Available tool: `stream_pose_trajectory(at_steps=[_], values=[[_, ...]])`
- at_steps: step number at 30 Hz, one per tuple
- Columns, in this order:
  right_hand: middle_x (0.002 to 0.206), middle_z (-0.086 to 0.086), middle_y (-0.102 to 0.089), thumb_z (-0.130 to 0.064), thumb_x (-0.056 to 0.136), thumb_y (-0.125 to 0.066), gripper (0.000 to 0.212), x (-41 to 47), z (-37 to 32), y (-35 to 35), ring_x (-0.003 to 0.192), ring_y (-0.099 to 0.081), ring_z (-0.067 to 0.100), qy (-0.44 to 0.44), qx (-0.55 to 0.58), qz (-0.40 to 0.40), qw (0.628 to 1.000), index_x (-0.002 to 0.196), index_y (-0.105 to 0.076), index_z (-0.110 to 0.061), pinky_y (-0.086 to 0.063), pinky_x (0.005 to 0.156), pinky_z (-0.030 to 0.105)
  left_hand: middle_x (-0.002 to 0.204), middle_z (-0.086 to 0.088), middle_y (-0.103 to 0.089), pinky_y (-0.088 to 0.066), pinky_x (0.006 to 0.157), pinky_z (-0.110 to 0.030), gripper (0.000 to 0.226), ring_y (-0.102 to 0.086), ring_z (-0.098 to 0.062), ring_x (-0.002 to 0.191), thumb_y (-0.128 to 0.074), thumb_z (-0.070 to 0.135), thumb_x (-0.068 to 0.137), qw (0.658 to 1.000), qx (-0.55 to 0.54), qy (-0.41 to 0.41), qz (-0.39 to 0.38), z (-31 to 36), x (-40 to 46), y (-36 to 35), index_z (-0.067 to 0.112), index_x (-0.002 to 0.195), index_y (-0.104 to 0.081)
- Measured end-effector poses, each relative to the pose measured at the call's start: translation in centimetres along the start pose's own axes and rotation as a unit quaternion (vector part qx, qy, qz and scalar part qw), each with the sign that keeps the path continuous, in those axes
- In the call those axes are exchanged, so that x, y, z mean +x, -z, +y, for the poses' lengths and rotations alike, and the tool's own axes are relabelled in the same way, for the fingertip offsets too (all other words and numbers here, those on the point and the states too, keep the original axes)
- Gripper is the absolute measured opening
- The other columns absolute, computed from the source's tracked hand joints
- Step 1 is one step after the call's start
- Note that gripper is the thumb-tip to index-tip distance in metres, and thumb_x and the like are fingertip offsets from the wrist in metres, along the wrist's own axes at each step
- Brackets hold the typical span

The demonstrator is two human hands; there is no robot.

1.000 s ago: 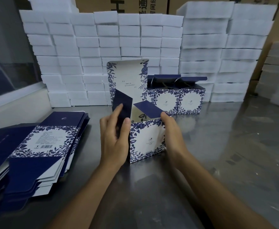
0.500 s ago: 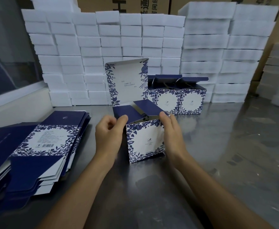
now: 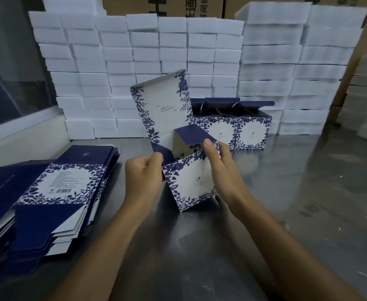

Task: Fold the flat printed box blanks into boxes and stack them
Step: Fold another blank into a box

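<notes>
A half-folded cardboard box printed with blue leaves on white stood tilted at the middle of the dull grey metal worktop, with one lower corner touching the surface and the box leaning to the person's left. Its tall lid panel stood up behind, white inside a leafy border with a few lines of small print. Two navy side flaps were open at the top: the left flap sloped down into the box, and the right flap stuck up and outward.

The left hand had its grip pinched on the box's upper left corner, at the base of the left flap. The right hand lay against the box's right side, fingers wrapped round the wall and the thumb pressed on the top edge at the foot of the right flap.

Behind, near the back of the worktop, two finished boxes of the same print stood side by side, touching, with their navy lids up. To the left lay a fanned pile of flat navy and floral box blanks, the top one showing a barcode. A wall of stacked white foam blocks ran along the back, with brown cartons above it.
</notes>
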State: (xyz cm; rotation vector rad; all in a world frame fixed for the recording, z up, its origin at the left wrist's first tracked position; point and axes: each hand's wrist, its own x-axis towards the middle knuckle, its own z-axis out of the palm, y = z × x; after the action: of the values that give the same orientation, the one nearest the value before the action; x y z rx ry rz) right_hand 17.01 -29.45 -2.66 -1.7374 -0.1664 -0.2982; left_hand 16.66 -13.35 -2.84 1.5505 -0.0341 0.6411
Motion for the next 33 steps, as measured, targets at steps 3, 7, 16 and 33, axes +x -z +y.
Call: stream_pose_trajectory(at_steps=[3, 7, 16, 33], values=[[0.133, -0.024, -0.049, -0.076, 0.087, -0.045, 0.064, 0.1, -0.2, 0.2, 0.121, -0.047, 0.002, -0.008, 0.014, 0.001, 1.0, 0.141, -0.043, -0.041, -0.034, 0.098, 0.033, 0.056, -0.005, -0.022, -0.022, 0.055, -0.035, 0.031, -0.022, -0.019, 0.058, -0.054, 0.016, 0.078, 1.0, -0.014, 0.016, 0.006, 0.0, 0.0, -0.2, 0.009, 0.053, -0.037], [0.127, -0.016, -0.06, -0.074, 0.08, -0.044, 0.065, -0.3, -0.4, 0.0, 0.115, -0.054, 0.001, 0.016, 0.011, 0.019, 1.0, 0.131, -0.052, -0.033, -0.041, 0.096, 0.031, 0.046, -0.002, -0.04, -0.034, 0.045, -0.025, 0.032, -0.037, -0.016, 0.043, -0.055, 0.016, 0.09, 0.991, -0.082, 0.11, 0.005, -0.6, 0.2, -0.2, 0.008, 0.06, -0.047], [0.118, -0.011, -0.067, -0.072, 0.077, -0.047, 0.055, -0.5, -0.6, -0.1, 0.107, -0.063, 0.006, 0.086, -0.007, 0.016, 0.996, 0.12, -0.056, -0.04, -0.049, 0.09, 0.028, 0.07, -0.012, -0.051, -0.048, 0.046, -0.029, 0.014, -0.049, -0.023, 0.064, -0.05, 0.018, 0.089, 0.991, -0.041, 0.119, 0.039, -2.0, 1.1, 0.2, 0.011, 0.078, -0.056], [0.094, 0.006, -0.074, -0.064, 0.083, -0.05, 0.056, -0.4, -0.3, 0.7, 0.089, -0.063, 0.039, 0.139, -0.004, 0.043, 0.989, 0.117, -0.064, -0.022, -0.052, 0.082, 0.053, 0.041, 0.007, -0.034, -0.042, 0.045, -0.027, 0.032, -0.035, -0.011, 0.04, -0.051, 0.015, 0.091, 0.981, -0.071, 0.171, 0.061, -2.5, 1.1, 0.7, 0.013, 0.059, -0.043]])
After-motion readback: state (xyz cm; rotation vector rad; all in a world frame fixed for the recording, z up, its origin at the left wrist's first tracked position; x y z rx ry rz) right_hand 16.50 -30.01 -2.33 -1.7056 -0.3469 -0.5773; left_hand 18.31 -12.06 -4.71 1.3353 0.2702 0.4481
